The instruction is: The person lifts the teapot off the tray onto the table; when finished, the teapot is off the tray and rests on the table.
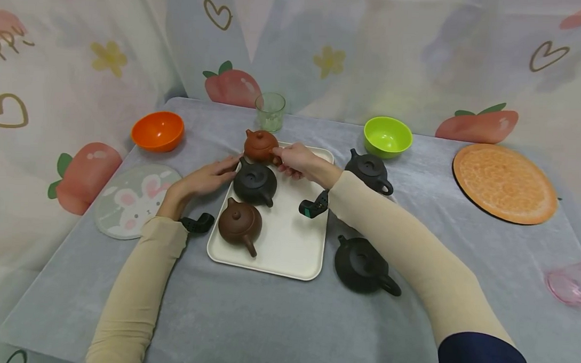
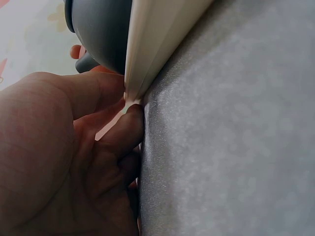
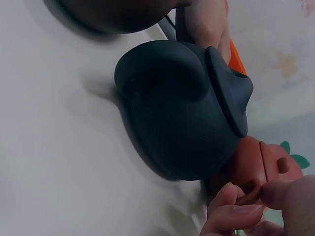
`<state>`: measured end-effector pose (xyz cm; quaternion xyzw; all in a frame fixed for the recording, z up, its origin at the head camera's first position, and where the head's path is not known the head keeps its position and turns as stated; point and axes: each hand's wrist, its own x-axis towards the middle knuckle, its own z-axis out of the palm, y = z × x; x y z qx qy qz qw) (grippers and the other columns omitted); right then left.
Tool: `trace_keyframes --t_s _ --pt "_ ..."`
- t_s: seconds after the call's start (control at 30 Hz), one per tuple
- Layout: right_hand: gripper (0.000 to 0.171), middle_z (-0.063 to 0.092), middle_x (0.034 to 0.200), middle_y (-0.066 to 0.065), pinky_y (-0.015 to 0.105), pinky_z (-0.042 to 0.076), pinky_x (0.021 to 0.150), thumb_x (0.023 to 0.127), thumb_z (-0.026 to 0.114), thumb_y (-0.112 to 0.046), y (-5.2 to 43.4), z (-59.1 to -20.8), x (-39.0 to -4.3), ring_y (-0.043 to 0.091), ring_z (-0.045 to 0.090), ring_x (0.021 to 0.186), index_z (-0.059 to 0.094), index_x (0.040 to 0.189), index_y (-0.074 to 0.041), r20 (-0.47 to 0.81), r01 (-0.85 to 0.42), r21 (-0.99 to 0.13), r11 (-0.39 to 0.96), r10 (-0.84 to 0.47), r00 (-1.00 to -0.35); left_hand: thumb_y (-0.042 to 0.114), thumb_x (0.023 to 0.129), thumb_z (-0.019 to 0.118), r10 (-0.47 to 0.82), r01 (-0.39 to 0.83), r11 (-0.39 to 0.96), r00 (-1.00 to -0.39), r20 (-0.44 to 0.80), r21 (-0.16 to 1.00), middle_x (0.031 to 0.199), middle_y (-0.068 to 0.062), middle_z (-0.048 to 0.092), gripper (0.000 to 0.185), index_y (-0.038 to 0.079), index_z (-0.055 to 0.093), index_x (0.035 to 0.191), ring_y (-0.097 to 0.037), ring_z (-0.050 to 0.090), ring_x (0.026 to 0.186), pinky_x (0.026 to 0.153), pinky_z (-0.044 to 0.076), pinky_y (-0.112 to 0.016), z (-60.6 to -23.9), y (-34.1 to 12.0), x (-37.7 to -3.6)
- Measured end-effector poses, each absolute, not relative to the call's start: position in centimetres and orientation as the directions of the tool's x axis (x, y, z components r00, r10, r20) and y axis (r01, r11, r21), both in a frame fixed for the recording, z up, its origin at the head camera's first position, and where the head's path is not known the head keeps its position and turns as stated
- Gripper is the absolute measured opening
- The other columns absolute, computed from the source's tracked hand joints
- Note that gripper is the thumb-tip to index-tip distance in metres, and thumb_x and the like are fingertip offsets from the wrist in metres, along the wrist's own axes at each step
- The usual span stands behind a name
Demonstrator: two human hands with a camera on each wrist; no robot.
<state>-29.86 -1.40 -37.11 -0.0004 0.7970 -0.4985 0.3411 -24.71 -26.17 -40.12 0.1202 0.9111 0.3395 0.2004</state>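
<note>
In the head view my right hand (image 1: 298,159) pinches the handle of a small reddish-brown teapot (image 1: 260,145) at the tray's far left corner. The right wrist view shows thumb and fingers on that handle. My left hand (image 1: 206,178) lies beside the cream tray (image 1: 288,251), fingers extended along its left edge. Up close, the left thumb (image 2: 93,93) touches the tray's rim while the other fingers rest low against its side. A black teapot (image 1: 254,183) and a dark brown teapot (image 1: 240,222) sit in a column on the tray's left side.
Right of the tray stand two more black teapots, one far (image 1: 369,170) and one near (image 1: 362,265). Behind are a green glass (image 1: 270,112), a lime bowl (image 1: 387,137) and an orange bowl (image 1: 157,131). A rabbit mat (image 1: 136,203), round board (image 1: 505,183) and pink glass (image 1: 571,282) lie outward.
</note>
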Motion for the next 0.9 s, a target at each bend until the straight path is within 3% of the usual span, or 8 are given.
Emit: trace_keyframes --t_s 0.3,0.9 --pt "0.045 0.050 0.069 0.001 0.024 0.027 0.048 0.102 0.044 -0.046 -1.23 -37.59 -29.81 0.012 0.037 0.053 0.055 0.084 -0.006 -0.523 0.300 -0.800 0.519 -0.359 -0.773 0.028 0.105 0.041 0.358 0.076 0.744 -0.884 -0.301 0.664 0.163 -0.013 0.015 0.056 0.020 0.023 0.156 -0.030 0.008 0.151 0.122 0.001 -0.051 -39.96 -25.80 -24.82" --pt "0.045 0.041 0.069 0.004 0.024 0.023 0.049 0.106 0.039 -0.038 -1.77 -37.71 -29.35 0.012 0.031 0.053 0.046 0.078 -0.003 -0.501 0.313 -0.840 0.443 -0.411 -0.762 0.028 0.105 0.042 0.367 0.090 0.737 -0.886 -0.285 0.670 0.162 -0.016 0.014 0.055 0.019 0.023 0.156 -0.032 0.007 0.151 0.122 0.001 -0.051 -39.98 -26.27 -24.71"
